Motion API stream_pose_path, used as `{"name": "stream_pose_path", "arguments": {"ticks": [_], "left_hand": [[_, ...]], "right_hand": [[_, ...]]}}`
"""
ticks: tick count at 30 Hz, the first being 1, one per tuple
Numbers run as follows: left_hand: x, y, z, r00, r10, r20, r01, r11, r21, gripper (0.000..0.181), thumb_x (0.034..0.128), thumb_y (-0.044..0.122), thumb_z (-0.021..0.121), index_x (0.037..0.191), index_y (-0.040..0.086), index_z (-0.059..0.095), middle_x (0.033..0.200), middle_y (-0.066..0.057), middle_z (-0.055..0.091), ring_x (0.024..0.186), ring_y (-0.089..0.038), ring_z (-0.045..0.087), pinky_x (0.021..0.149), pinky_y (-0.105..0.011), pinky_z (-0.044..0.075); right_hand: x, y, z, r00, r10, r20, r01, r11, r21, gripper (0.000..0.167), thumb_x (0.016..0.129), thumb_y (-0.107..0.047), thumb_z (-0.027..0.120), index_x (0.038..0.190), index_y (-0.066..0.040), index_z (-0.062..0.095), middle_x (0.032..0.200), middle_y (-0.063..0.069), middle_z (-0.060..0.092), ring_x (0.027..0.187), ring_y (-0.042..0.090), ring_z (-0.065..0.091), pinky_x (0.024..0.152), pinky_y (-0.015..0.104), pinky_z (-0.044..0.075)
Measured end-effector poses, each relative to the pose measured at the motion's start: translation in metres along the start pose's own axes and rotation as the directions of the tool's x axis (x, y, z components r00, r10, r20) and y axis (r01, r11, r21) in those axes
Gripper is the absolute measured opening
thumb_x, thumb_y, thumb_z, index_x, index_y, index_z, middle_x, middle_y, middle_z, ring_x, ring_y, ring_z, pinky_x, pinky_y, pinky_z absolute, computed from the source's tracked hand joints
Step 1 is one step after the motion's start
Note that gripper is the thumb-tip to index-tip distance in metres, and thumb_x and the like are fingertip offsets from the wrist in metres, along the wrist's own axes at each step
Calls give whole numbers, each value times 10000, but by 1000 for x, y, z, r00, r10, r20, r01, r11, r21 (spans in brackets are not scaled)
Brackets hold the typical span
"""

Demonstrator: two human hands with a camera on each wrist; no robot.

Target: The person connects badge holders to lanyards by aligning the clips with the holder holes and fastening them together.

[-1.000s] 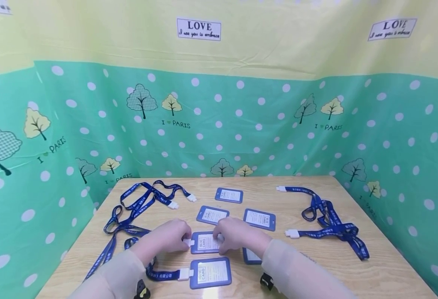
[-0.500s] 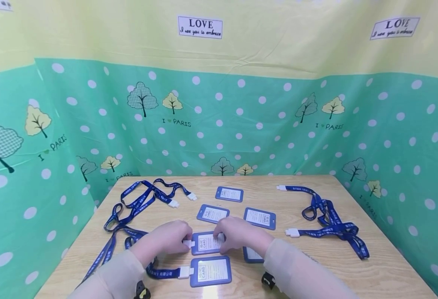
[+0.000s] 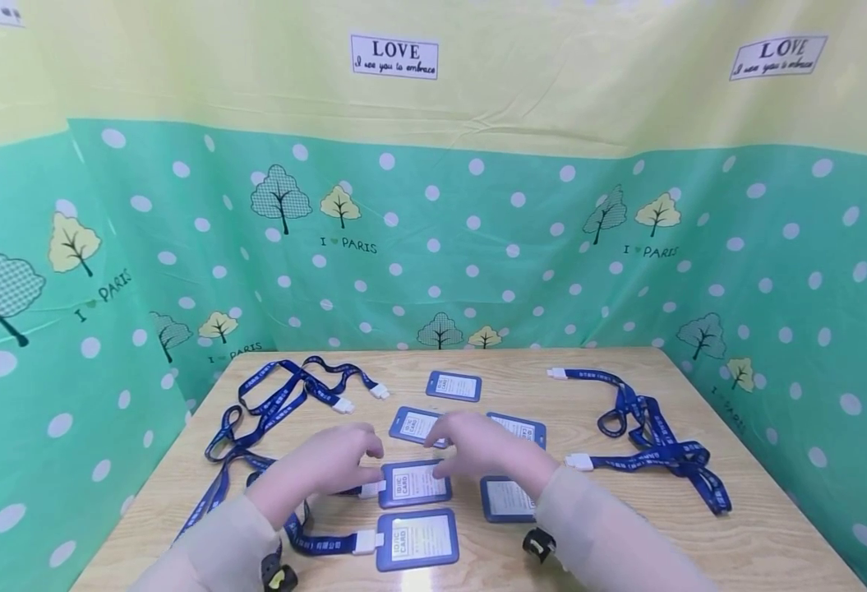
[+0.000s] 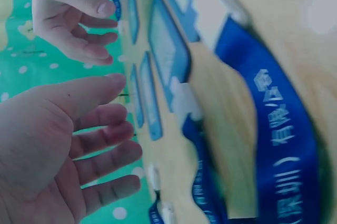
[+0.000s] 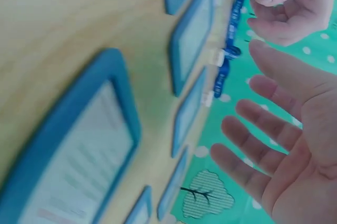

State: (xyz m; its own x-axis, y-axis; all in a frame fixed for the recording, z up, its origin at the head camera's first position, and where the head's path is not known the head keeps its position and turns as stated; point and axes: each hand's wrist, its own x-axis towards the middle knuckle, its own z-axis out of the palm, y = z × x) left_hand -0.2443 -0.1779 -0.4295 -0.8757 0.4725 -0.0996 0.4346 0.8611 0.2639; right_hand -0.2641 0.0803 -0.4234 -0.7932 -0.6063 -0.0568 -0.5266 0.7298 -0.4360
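Observation:
In the head view a blue badge holder [image 3: 412,495] lies on the table between my hands, with the white clip [image 3: 371,489] of a blue lanyard at its left end. My left hand [image 3: 322,462] hovers just above that clip, thumb and fingers apart. Over the holder's right end is my right hand [image 3: 488,448], its fingers spread and holding nothing. Both wrist views show loosely extended fingers off the table. Nearer me lies another badge holder [image 3: 418,561], joined by its white clip [image 3: 364,541] to a blue lanyard [image 3: 322,543].
Tangled blue lanyards [image 3: 278,407] lie at the left, another lanyard [image 3: 647,444] at the right. More badge holders sit beyond and beside my hands: one at the back [image 3: 454,386], one half covered [image 3: 411,426], one at the right [image 3: 507,500]. A patterned curtain [image 3: 374,288] stands behind the table.
My hands have let go of the clip and the badge holder. Both have risen slightly and their fingers have spread. The holder and clip stay lying on the table.

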Motion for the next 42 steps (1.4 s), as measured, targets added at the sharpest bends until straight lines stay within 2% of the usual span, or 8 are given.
{"name": "stream_pose_path", "arguments": {"ticks": [3, 7, 15, 19, 23, 30, 34, 42], "left_hand": [[-2, 2, -9, 997, 53, -56, -52, 998, 23, 281, 901, 362, 781, 1105, 170, 766, 1079, 38, 664, 885, -129, 641, 757, -352, 566], [-5, 5, -22, 985, 101, -143, -95, 994, 48, 252, 925, 372, 755, 1101, 191, 761, 1102, 55, 665, 959, -131, 658, 811, -338, 571], [-9, 9, -45, 939, 175, -296, -158, 984, 82, 237, 935, 350, 751, 1110, 190, 756, 1152, 23, 676, 1030, -168, 662, 857, -374, 576], [-9, 9, -54, 917, 183, -354, -163, 983, 87, 250, 939, 363, 747, 1127, 198, 752, 1126, 42, 674, 999, -148, 663, 836, -356, 581], [-8, 7, -61, 894, 183, -410, -165, 983, 78, 239, 946, 368, 739, 1118, 203, 750, 1126, 47, 677, 1034, -161, 655, 857, -379, 578], [-3, 1, -69, 848, 180, -498, -177, 983, 54, 248, 947, 341, 742, 1126, 168, 753, 1152, 8, 692, 1053, -203, 662, 861, -405, 583], [1, -3, -70, 839, 164, -518, -162, 986, 50, 269, 951, 342, 737, 1142, 152, 748, 1162, -5, 685, 1049, -221, 659, 857, -415, 579], [10, -11, -68, 841, 121, -527, -126, 992, 26, 272, 946, 304, 745, 1158, 132, 742, 1151, -9, 669, 1025, -233, 652, 865, -447, 567]], "right_hand": [[-1, 1, -10, 999, -35, -25, 36, 999, 41, 378, 835, -301, 856, 1193, -236, 754, 1221, -86, 661, 1087, 189, 644, 843, 318, 552], [-1, 2, -23, 992, -103, -71, 107, 993, 58, 362, 860, -305, 838, 1202, -227, 750, 1244, -73, 664, 1092, 176, 637, 849, 299, 548], [-5, 6, -47, 963, -148, -224, 186, 970, 158, 408, 898, -257, 804, 1285, -179, 700, 1261, -31, 656, 1101, 179, 629, 906, 377, 564], [-4, 11, -58, 923, -217, -317, 281, 944, 175, 458, 901, -220, 801, 1328, -126, 667, 1280, 32, 651, 1111, 209, 638, 893, 405, 579], [-2, 14, -64, 878, -247, -410, 349, 917, 193, 537, 889, -186, 809, 1382, -94, 618, 1294, 70, 638, 1119, 251, 642, 880, 457, 584], [6, 17, -64, 840, -201, -504, 360, 901, 240, 624, 908, -188, 795, 1473, -146, 534, 1369, 43, 598, 1175, 233, 617, 900, 444, 577], [12, 20, -62, 836, -156, -526, 361, 878, 315, 631, 922, -201, 783, 1487, -127, 514, 1385, 55, 581, 1209, 232, 603, 926, 469, 564], [22, 24, -57, 859, -56, -508, 304, 856, 419, 627, 925, -218, 777, 1492, -205, 510, 1433, 60, 560, 1247, 224, 588, 990, 487, 523]]}}
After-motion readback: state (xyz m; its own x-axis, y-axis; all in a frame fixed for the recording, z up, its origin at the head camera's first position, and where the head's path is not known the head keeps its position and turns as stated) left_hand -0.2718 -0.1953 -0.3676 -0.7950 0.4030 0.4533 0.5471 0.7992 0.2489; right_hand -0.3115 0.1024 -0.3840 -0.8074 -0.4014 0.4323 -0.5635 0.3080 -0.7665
